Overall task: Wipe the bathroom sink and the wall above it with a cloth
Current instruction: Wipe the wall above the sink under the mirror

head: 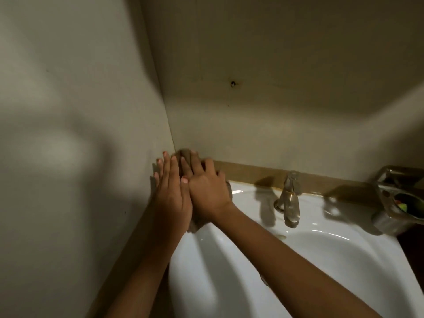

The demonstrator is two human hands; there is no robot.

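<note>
The left hand (171, 193) and right hand (206, 189), fingers straight, are pressing the cloth (184, 154) (brownish) into the wall (252, 125) corner above the sink (250, 198).

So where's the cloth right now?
In the head view the cloth is left of centre, pressed into the back left corner of the sink where the walls meet, under the left hand and right hand.

Dim warm light, soft blur throughout, hard shadows on wall (68, 111), glare on sink (321, 260) — wide-angle bowing.
</note>
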